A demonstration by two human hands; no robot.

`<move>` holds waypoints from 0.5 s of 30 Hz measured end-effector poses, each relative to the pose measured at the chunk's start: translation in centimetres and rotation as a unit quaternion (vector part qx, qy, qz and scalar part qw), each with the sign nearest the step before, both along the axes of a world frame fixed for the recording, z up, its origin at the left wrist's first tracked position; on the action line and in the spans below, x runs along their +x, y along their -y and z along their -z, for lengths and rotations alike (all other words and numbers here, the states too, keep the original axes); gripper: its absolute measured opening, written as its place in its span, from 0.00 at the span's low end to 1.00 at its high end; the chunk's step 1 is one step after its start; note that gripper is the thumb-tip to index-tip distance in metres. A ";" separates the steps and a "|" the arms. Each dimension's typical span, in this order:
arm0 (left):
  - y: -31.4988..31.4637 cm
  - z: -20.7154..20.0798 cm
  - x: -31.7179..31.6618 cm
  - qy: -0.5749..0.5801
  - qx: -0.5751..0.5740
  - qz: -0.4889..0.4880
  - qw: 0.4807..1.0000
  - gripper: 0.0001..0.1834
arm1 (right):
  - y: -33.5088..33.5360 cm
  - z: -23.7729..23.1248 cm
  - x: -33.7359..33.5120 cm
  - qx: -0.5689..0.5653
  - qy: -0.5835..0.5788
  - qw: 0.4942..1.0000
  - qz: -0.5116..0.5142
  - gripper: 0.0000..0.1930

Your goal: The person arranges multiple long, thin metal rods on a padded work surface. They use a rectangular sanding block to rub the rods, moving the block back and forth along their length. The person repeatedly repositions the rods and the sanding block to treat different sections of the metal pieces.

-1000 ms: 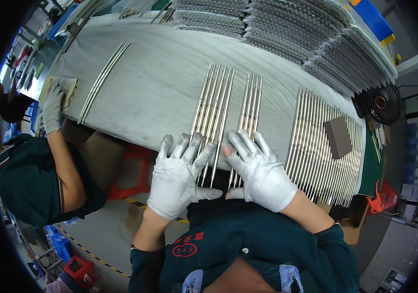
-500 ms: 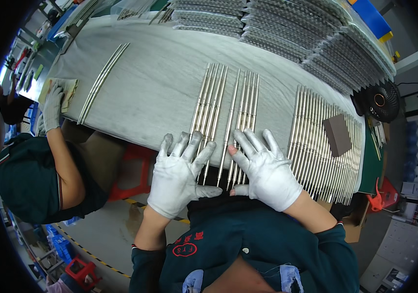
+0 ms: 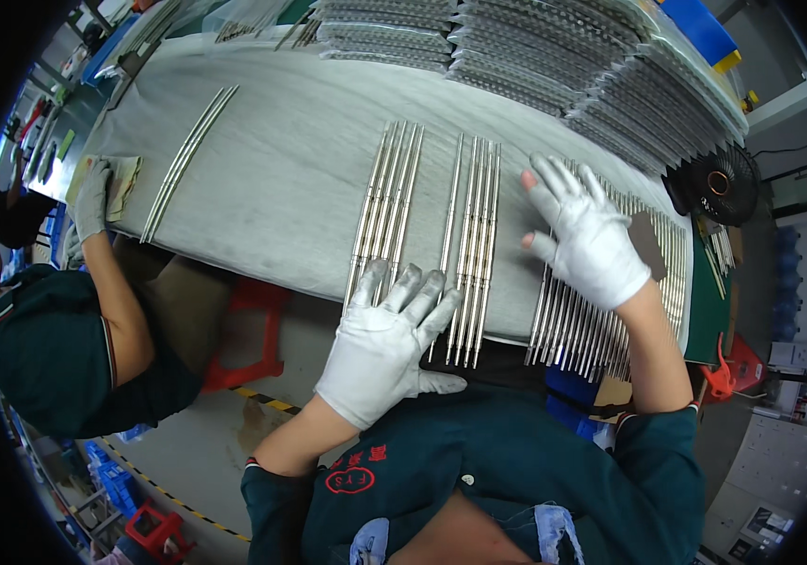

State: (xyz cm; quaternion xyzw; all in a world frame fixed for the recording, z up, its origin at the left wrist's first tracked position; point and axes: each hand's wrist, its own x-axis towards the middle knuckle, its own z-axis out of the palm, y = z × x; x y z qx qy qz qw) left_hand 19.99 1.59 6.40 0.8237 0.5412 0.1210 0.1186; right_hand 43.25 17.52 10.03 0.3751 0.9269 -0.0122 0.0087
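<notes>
Both my hands wear white gloves. My left hand [image 3: 380, 339] is open, its fingers spread over the near ends of a left group of slim metal rods [image 3: 389, 193]. Just right of it lie a single metal rod [image 3: 452, 207] and a middle group of similar rods [image 3: 477, 240]. My right hand [image 3: 592, 240] is open and holds nothing; two bare fingertips poke out of its glove. It is over a wide row of metal rods [image 3: 568, 334] at the right, partly hiding them and a dark grey block [image 3: 647, 247]. I cannot tell whether it touches them.
Stacks of bagged, ridged grey material [image 3: 535, 66] fill the far side of the cloth-covered table [image 3: 281, 160]. A black fan [image 3: 719, 184] stands at the right edge. At left, a co-worker's gloved hand [image 3: 92, 202] rests by a yellowish cloth [image 3: 124, 188] near several thin rods [image 3: 187, 165].
My right hand has moved from the middle rods to the right and away from me, over the wide row. My left hand has shifted slightly right along the near rod ends.
</notes>
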 end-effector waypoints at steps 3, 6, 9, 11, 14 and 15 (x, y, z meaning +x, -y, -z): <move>-0.3 -0.1 1.2 0.017 -0.006 0.027 0.999 0.54 | -4.5 1.6 -0.8 -0.012 -0.010 1.000 0.003 0.39; -0.6 0.4 2.4 0.029 0.003 0.063 0.998 0.48 | -7.4 3.6 -2.2 -0.021 -0.036 0.999 -0.022 0.42; -0.7 0.7 3.1 0.035 0.007 0.084 0.996 0.44 | -9.0 5.1 -4.2 -0.018 -0.028 0.998 -0.061 0.44; -0.6 1.2 3.2 0.029 0.006 0.091 0.995 0.44 | -9.4 5.9 -5.4 -0.008 -0.020 0.997 -0.079 0.44; -0.4 1.0 2.9 0.017 -0.001 0.079 0.997 0.44 | -9.3 6.8 -6.8 -0.018 -0.021 0.997 -0.072 0.42; -0.2 1.1 2.6 0.016 -0.005 0.071 0.997 0.44 | -9.1 6.8 -7.3 -0.028 -0.026 0.997 -0.065 0.42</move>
